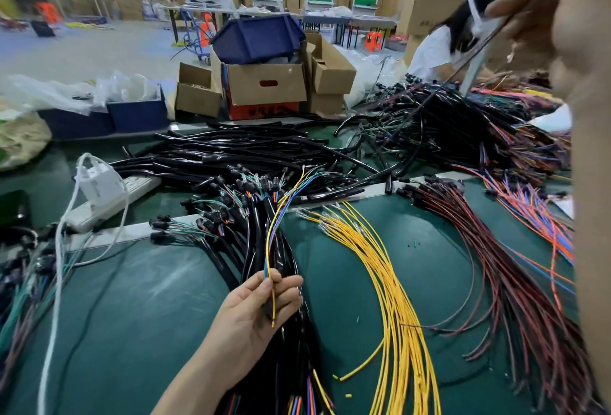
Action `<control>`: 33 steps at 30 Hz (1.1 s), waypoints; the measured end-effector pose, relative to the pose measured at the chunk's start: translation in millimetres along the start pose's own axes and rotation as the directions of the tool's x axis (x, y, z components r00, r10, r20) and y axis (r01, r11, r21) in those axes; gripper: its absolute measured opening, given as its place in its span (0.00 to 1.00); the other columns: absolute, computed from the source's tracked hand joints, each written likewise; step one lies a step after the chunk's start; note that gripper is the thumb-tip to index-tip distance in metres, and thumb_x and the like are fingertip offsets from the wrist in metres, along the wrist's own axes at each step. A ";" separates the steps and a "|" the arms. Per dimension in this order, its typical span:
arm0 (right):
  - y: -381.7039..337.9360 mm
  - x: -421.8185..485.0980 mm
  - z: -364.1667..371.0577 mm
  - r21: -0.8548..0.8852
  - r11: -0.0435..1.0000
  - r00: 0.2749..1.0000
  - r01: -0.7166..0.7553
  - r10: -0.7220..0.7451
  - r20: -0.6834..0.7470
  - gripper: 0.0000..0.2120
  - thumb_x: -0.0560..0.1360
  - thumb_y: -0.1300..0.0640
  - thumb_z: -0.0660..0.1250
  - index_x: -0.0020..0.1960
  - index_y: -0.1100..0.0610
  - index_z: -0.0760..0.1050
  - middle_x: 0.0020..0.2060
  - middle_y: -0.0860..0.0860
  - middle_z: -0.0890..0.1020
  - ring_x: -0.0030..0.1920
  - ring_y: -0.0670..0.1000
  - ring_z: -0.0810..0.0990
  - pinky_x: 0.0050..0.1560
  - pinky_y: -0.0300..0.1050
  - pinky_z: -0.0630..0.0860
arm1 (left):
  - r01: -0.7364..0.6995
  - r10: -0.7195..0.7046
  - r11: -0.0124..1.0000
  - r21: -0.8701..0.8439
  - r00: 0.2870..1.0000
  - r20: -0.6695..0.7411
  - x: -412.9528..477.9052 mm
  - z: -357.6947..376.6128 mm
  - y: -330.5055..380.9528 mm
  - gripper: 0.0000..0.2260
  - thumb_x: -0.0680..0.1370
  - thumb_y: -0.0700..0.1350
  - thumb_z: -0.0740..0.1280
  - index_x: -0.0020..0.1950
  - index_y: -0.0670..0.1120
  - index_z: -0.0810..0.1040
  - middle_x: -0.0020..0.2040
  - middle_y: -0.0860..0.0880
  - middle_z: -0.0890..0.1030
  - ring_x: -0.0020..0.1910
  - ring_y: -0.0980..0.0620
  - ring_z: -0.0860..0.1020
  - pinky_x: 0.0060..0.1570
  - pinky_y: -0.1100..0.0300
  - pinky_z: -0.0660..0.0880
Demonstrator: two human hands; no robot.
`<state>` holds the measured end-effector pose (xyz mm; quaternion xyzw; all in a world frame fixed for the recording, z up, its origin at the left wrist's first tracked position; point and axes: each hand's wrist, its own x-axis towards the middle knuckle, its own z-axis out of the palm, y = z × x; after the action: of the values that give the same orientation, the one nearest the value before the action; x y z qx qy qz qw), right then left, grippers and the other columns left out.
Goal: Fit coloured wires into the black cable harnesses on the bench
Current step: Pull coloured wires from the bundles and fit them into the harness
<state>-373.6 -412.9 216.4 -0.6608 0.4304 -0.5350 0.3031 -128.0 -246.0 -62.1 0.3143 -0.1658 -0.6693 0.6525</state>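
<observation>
Mid-bench: black harnesses (254, 216) heaped, connectors fanned out; yellow wires (393, 299) arc just beside, red wires (489, 259) further right (one yellow strand (269, 249) and one dark wire (469, 54) lifted).

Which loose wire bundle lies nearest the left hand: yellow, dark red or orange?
The yellow bundle, just right of the left hand; dark red bundle and orange bundle lie farther right.

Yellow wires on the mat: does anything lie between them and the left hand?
Nothing visible does. Bare green mat separates the left hand, pinching thin coloured wires, from the yellow wires. The black harnesses lie under that hand, not between. The right hand holds a dark wire, raised.
</observation>
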 end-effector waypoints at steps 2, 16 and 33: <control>-0.1 -9.0 7.2 0.125 0.992 0.998 0.033 -0.038 0.040 0.19 0.83 0.50 0.50 0.39 0.51 0.73 0.22 0.43 0.78 0.22 0.39 0.73 0.23 0.30 0.68 | 0.012 -0.012 1.000 -0.012 1.000 0.012 0.5 0.0 -0.1 0.06 0.73 0.39 0.61 0.47 0.38 0.74 0.51 0.33 0.82 0.42 0.45 0.84 0.40 0.55 0.81; 122.6 -69.0 175.3 -0.039 0.869 0.675 -0.493 0.411 0.612 0.06 0.82 0.56 0.57 0.50 0.57 0.69 0.30 0.58 0.80 0.22 0.49 0.76 0.24 0.37 0.75 | 0.008 -0.021 0.987 0.163 0.997 0.080 -1.1 -0.6 -2.8 0.09 0.77 0.39 0.60 0.55 0.38 0.73 0.51 0.36 0.82 0.36 0.45 0.83 0.40 0.52 0.81; 146.7 -36.5 207.9 -0.027 0.846 0.755 -0.532 0.488 0.438 0.06 0.82 0.59 0.55 0.50 0.58 0.69 0.33 0.59 0.78 0.24 0.49 0.74 0.23 0.35 0.73 | 0.095 -0.116 0.984 0.153 0.984 0.135 -4.9 -6.4 3.1 0.15 0.76 0.37 0.61 0.62 0.34 0.73 0.30 0.48 0.69 0.25 0.59 0.62 0.23 0.68 0.65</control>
<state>-210.3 -458.2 23.1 -0.6032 0.4896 -0.2941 0.5567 -121.8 -240.3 -64.0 0.3208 -0.2437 -0.7098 0.5778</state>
